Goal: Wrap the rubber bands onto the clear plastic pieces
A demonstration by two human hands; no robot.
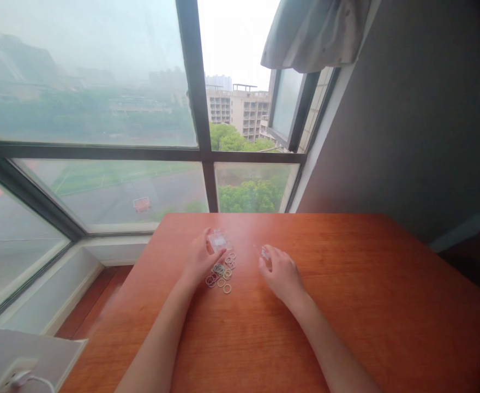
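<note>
Clear plastic case [219, 242] held in my left hand [199, 260], thumb and fingers spread partway around its edges. Right hand [283, 273] nearly closed, pinching a small transparent piece [265, 252], detail too fine to make out. Likely slick; a loose pinch might drop it. Loose rings [219, 269] lie right of my left hand, by the thumb, on the surface [240, 338]. Risk: sliding that hand could scatter them.

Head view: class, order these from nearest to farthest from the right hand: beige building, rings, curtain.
1. Rings: on the table, just left of the right hand.
2. Curtain: hanging at the top, right of centre.
3. Beige building: outside, beyond the window.
</note>
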